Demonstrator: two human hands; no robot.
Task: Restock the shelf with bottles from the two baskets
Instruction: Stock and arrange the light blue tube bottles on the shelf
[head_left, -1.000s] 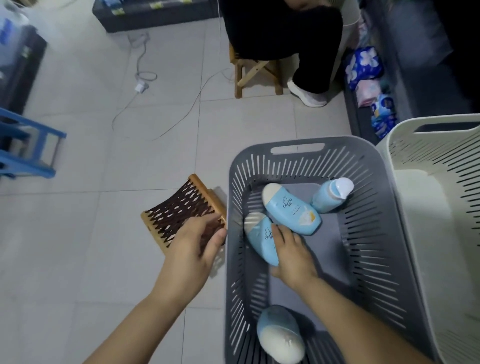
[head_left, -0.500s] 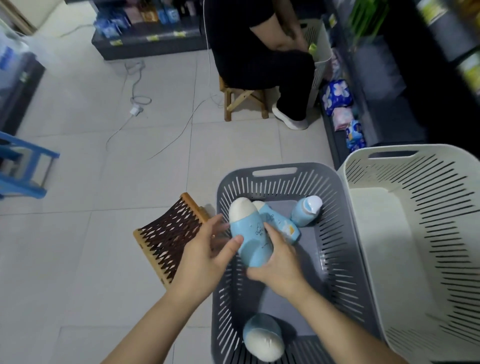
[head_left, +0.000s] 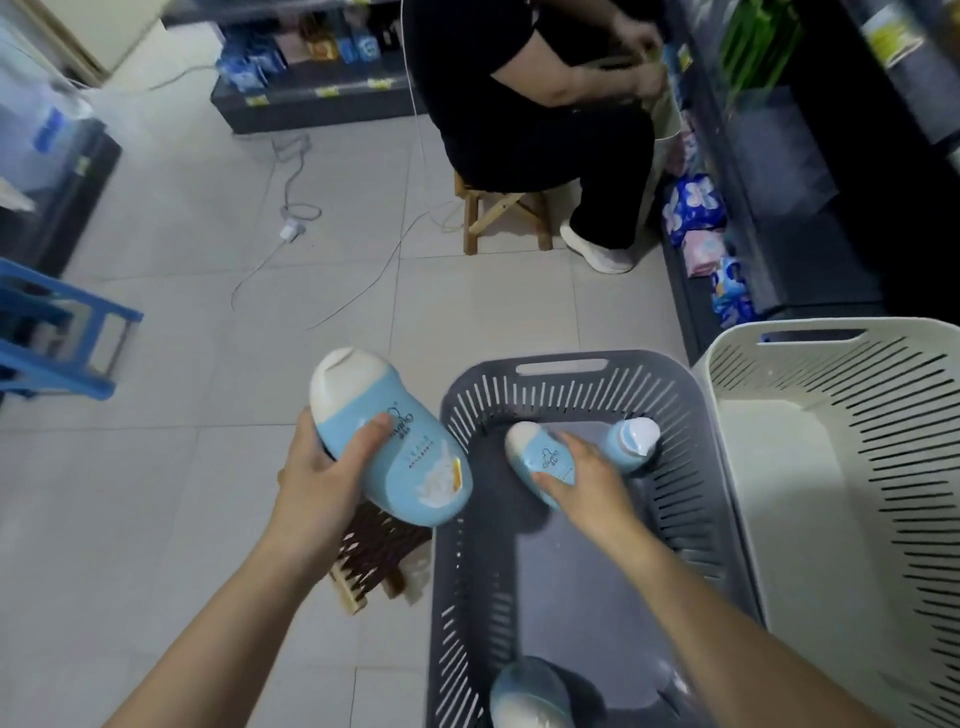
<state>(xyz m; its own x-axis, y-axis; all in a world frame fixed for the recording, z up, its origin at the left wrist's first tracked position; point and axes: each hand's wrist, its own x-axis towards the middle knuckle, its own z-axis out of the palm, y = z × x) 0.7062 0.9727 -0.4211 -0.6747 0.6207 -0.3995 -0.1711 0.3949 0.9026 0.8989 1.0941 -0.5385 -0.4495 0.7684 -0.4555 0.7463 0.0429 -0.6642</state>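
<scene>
My left hand (head_left: 322, 470) grips a light blue bottle with a white cap (head_left: 410, 457), held above the floor just left of the grey basket (head_left: 696, 467). Inside that basket my right hand (head_left: 584, 480) closes on a second blue bottle (head_left: 537, 457) lying on the bottom. A smaller blue bottle (head_left: 631, 441) lies right beside it toward the far end. Another bottle (head_left: 530, 693) lies at the basket's near end. The white basket (head_left: 841, 467) stands to the right and shows no bottles.
A low wooden stool with dark webbing (head_left: 376, 561) sits under my left hand. A person in black sits on a wooden stool (head_left: 501, 208) ahead. Dark shelving (head_left: 769, 218) with packets runs along the right. A blue stool (head_left: 47, 332) and cables (head_left: 291, 228) lie left.
The bottle passed from my right hand to my left, which lifted it out to the left of the grey basket. My right hand went back in onto the second bottle.
</scene>
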